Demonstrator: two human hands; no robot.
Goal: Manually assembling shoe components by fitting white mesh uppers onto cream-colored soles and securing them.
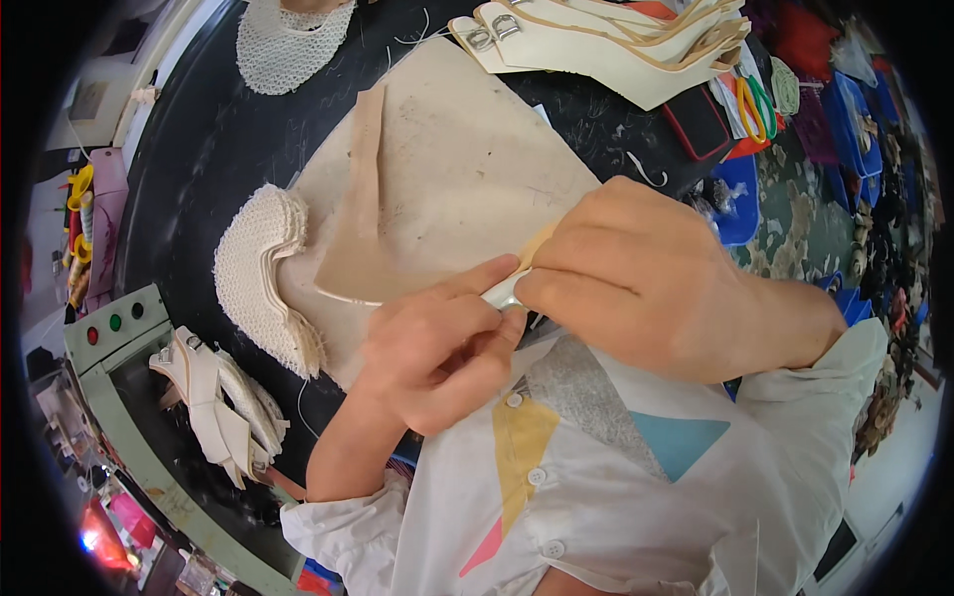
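A: What is seen nearest the body?

B: The two hands are met just above the white shirt (pixel 596 497), close to the picture's middle. The left hand (pixel 437 348) is curled, its fingers (pixel 467 283) pinched onto a pale, silvery tool (pixel 503 292). The right hand (pixel 636 273) is clenched over the same spot, and a tan strip (pixel 538 242) is gripped under its thumb. What kind of tool it is cannot be told, as most of it is hidden.

A: Where is the piece being worked?

B: The tan strip is held at the near edge of the beige cutting board (pixel 467 169), which is laid on the dark tabletop (pixel 209 149). A larger tan leather panel (pixel 360 228) is lying on the board at about 10 o'clock from the hands.

A: How is this step judged best done?

B: The strip should probably be kept taut and pressed flat, with the tool guided by short, controlled strokes away from the fingertips.

A: And farther out?

B: A stack of white mesh pieces (pixel 260 273) is set at 9 o'clock, cream straps (pixel 214 397) at 8 o'clock, another mesh piece (pixel 288 45) at 11 o'clock, and buckled cream straps (pixel 606 45) with scissors (pixel 757 104) at 1 o'clock.
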